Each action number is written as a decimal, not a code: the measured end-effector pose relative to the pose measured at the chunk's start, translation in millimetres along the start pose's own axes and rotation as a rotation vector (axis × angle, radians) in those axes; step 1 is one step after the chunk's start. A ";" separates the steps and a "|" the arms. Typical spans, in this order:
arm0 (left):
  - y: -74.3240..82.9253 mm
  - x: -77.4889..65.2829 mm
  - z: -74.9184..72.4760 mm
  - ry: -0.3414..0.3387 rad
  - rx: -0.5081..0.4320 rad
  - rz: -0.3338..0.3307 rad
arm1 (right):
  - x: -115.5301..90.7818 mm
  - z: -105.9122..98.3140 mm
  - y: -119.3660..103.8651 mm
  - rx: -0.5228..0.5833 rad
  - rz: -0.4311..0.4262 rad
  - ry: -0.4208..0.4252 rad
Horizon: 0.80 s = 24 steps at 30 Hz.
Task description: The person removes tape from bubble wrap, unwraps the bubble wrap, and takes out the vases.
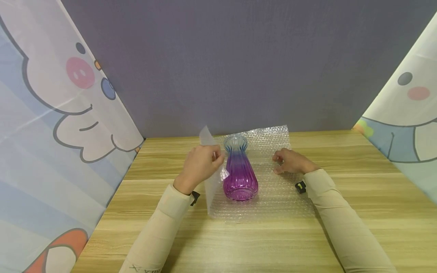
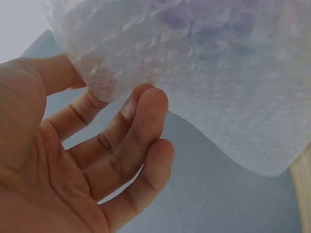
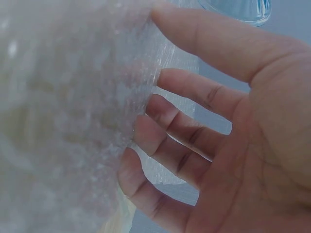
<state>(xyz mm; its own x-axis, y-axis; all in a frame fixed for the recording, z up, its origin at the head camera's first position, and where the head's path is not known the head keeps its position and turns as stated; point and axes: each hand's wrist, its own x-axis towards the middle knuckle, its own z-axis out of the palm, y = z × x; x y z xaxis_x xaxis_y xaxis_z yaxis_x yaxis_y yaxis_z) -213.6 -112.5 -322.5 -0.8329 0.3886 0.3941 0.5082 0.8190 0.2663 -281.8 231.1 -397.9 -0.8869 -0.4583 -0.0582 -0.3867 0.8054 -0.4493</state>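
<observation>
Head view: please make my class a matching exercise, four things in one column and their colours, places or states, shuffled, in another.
1. Vase
2. Bubble wrap
3. Left hand
4. Tabletop

A. Pinching a sheet's edge
B. Light, with wood grain
C. Blue fading to purple
D. Raised along its left side

Pairs: 1-C, 2-D, 3-A, 4-B

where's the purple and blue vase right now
In the head view, the vase lies near the middle on the bubble wrap, between the left hand and the right hand, closer to the left hand.
</observation>
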 end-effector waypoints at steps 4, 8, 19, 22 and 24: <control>-0.2 -0.9 -2.5 -0.034 0.006 -0.045 | -0.7 -0.6 -0.9 -0.001 -0.002 0.000; -1.6 -1.0 -2.8 -0.048 0.013 -0.069 | -1.8 -1.3 -0.4 -0.008 0.005 0.003; -3.6 -1.6 -2.3 -0.082 0.039 -0.098 | -1.9 -1.8 -0.7 -0.010 -0.005 0.001; -3.7 -1.6 -2.1 -0.095 0.045 -0.105 | -1.7 -1.8 -0.6 -0.010 0.001 0.000; -3.9 -1.2 -1.9 -0.111 0.039 -0.113 | -2.1 -2.1 -0.2 -0.009 -0.004 -0.001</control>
<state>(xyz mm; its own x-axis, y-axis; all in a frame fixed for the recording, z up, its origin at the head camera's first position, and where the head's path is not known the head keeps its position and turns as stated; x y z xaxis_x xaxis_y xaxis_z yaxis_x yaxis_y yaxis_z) -214.2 -117.0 -322.3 -0.9046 0.3352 0.2632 0.4024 0.8753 0.2683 -280.3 232.6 -395.8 -0.8853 -0.4615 -0.0575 -0.3921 0.8070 -0.4415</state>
